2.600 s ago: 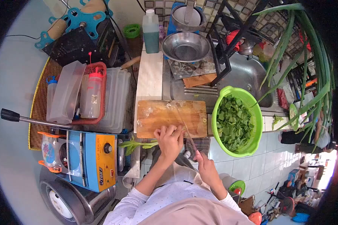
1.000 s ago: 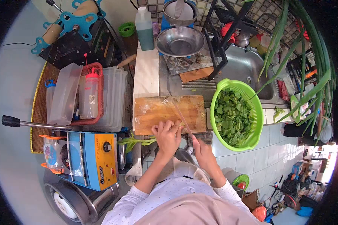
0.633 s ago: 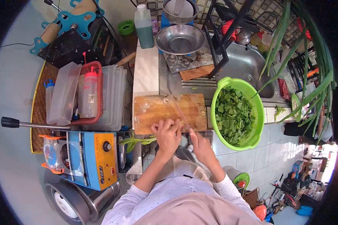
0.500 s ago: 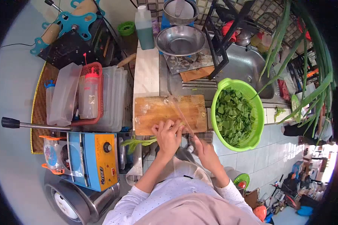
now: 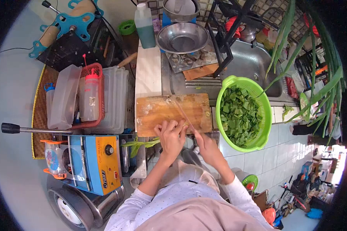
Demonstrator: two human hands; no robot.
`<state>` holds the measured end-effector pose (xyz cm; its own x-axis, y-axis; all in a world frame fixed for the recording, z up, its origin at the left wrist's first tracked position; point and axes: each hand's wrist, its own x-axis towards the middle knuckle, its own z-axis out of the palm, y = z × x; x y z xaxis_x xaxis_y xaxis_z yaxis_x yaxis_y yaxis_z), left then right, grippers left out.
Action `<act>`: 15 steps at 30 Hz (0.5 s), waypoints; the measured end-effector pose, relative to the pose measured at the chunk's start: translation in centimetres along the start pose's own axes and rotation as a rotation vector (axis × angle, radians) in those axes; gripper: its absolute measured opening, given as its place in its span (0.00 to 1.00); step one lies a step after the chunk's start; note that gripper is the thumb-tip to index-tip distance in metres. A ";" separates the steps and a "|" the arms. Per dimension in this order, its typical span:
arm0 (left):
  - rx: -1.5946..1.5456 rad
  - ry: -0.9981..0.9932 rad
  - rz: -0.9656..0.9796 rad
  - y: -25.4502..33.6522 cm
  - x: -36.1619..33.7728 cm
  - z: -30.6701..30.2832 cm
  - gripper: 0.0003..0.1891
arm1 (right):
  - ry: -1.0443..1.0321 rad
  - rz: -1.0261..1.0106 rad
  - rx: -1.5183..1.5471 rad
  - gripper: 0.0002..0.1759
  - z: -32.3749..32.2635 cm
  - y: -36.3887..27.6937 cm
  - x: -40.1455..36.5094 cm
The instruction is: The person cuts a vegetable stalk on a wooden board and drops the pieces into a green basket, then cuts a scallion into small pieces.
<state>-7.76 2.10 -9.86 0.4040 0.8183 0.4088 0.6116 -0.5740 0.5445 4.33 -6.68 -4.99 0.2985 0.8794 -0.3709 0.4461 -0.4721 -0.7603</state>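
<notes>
Right hand [image 5: 207, 144] has closed in, gripping the knife [image 5: 185, 115]; left hand [image 5: 171, 135] apparently clutches greens [image 5: 142, 143].

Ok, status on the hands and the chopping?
Left hand pins greens at cutting board edge. Right hand grips knife, blade over board. Colander right of board.

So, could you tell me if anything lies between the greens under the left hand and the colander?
Only the knife in the right hand: its blade crosses the cutting board just right of the left hand on the greens. Past it, nothing sizeable before the colander.
</notes>
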 end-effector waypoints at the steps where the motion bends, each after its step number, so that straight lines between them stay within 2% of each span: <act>1: -0.002 0.003 -0.004 0.0 0.0 0.0 0.11 | 0.036 -0.105 0.013 0.22 0.2 -0.2 1.0; 3: 0.002 0.018 -0.002 -0.1 0.1 -0.1 0.11 | 0.059 -0.167 0.028 0.22 0.3 -0.2 1.5; 6: 0.009 0.047 -0.009 -0.1 0.3 0.2 0.10 | 0.032 -0.119 -0.003 0.23 -0.1 0.5 -0.1; 8: -0.017 0.057 -0.017 0.2 0.1 0.0 0.11 | -0.001 0.039 -0.001 0.23 0.0 0.9 -1.6; 9: -0.017 0.051 -0.018 0.2 -0.1 0.1 0.11 | -0.002 0.044 0.001 0.23 0.1 1.0 -1.3; 11: 0.020 0.043 0.014 0.1 -0.1 0.2 0.11 | 0.049 -0.154 0.018 0.23 0.5 1.1 0.3; 15: 0.024 0.046 0.020 -0.5 0.0 0.3 0.10 | 0.074 -0.252 -0.127 0.24 0.8 1.3 1.5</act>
<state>-7.88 2.36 -10.32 0.3849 0.8044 0.4525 0.6204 -0.5885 0.5185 4.67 -5.94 -6.91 0.2237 0.9652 -0.1353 0.6149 -0.2474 -0.7488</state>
